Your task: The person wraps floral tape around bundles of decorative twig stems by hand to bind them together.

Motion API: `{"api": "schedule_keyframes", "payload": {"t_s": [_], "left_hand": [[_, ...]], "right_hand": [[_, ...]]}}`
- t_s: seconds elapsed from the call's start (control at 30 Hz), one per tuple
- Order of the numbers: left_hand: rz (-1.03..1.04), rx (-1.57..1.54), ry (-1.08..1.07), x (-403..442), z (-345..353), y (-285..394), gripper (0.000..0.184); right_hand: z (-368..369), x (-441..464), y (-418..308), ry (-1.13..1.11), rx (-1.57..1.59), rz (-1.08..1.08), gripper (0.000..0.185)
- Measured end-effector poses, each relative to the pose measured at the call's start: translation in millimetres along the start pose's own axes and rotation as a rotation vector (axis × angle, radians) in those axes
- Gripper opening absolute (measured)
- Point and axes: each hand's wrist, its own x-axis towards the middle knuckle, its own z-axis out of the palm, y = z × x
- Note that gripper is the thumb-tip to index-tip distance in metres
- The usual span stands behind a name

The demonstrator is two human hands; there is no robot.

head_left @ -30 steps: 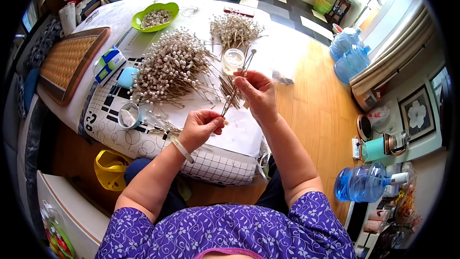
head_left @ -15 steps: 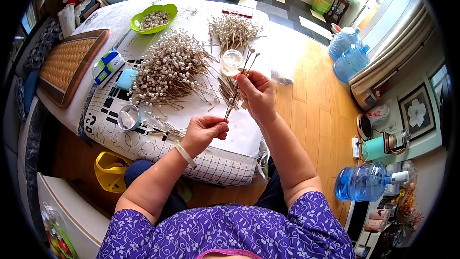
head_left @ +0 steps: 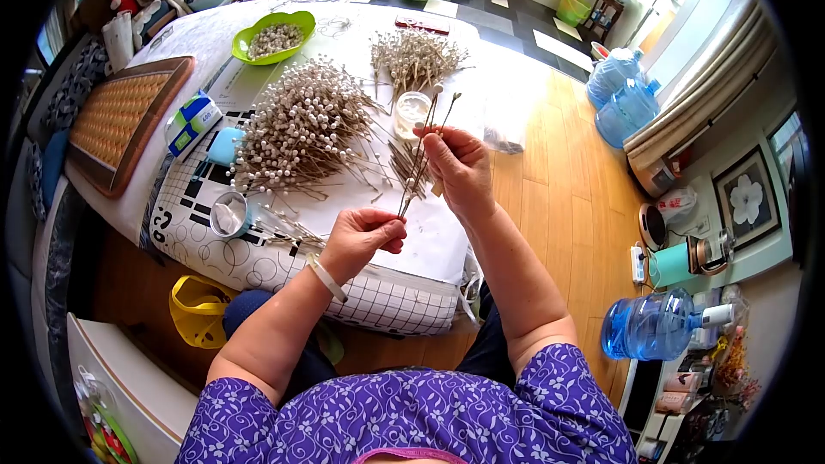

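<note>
Several thin brown bead-tipped stems (head_left: 412,183) slant above the white-covered tabletop (head_left: 430,247) in the head view, left hand (head_left: 365,241) fingers pinching their lower ends, right hand (head_left: 461,165) fingers gripping higher. Much seems left: a large heap of white-beaded brown stalks (head_left: 301,125) lies unheld.

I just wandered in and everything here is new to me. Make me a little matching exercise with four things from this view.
1. thin brown stems
2. bright green plastic bowl
3. pale ring-shaped bangle
4. yellow bag

A. heaped with small pale pieces
B. beside the cloth-covered table, at lower left
C. between the left hand and right hand
D. around a wrist

Pairs: 1-C, 2-A, 3-D, 4-B
</note>
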Motion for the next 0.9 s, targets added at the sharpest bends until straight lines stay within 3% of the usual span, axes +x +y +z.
{"api": "schedule_keyframes", "payload": {"t_s": [0.2,0.3,0.53,0.67,0.73,0.8,0.87,0.9], "left_hand": [[-0.024,0.000,0.015,2,-5,-3,0.013],[-0.006,0.065,0.024,4,-7,-8,0.013],[0.011,0.120,-0.031,-2,-4,0,0.012],[0.083,0.104,-0.008,-1,-14,5,0.012],[0.140,0.064,0.072,1,-23,14,0.012],[0.186,0.018,0.158,1,-29,26,0.013],[0.209,-0.003,0.209,2,-35,30,0.014],[0.219,0.002,0.221,2,-36,31,0.013]], "right_hand": [[2,1,0,-0.004,-0.037,-0.016,0.011],[0,0,0,-0.111,-0.093,0.005,0.007],[7,7,7,-0.010,-0.171,-0.041,0.009],[1,9,2,-0.075,-0.105,0.036,0.016],[-13,14,4,-0.045,-0.230,0.098,0.018],[-45,16,16,-0.091,-0.787,0.139,0.019],[-56,11,23,0.013,-1.183,0.113,0.018],[-59,10,27,0.048,-1.227,0.110,0.018]]}}
